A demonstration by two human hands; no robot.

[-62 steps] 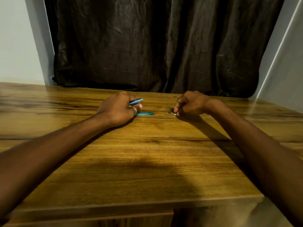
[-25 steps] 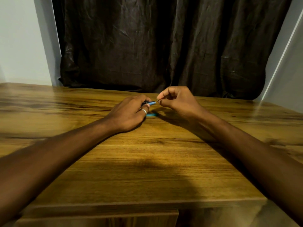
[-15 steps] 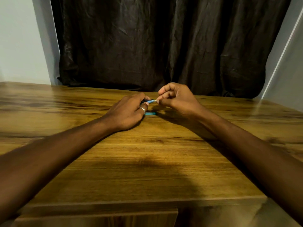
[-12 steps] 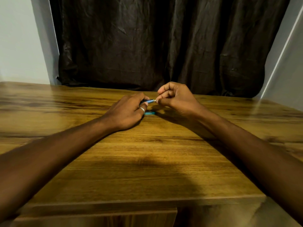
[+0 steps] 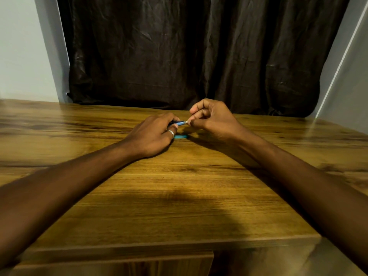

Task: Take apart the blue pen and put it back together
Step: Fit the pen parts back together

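Note:
My left hand (image 5: 153,134), with a ring on one finger, grips the blue pen barrel (image 5: 180,122), which points right just above the wooden table (image 5: 179,196). Most of the barrel is hidden inside the fist. My right hand (image 5: 211,118) pinches a small pale part at the barrel's open end, thumb and forefinger touching it. That small part is too tiny to make out. A second teal pen piece (image 5: 180,137) lies flat on the table just below the two hands.
A dark curtain (image 5: 189,56) hangs behind the table's far edge. Pale walls stand at the left and right. The table's near edge (image 5: 159,248) runs across the bottom of the view.
My right hand left the table at the right, where it pinched a small part, and came to the barrel's end. My left hand stayed put with the barrel.

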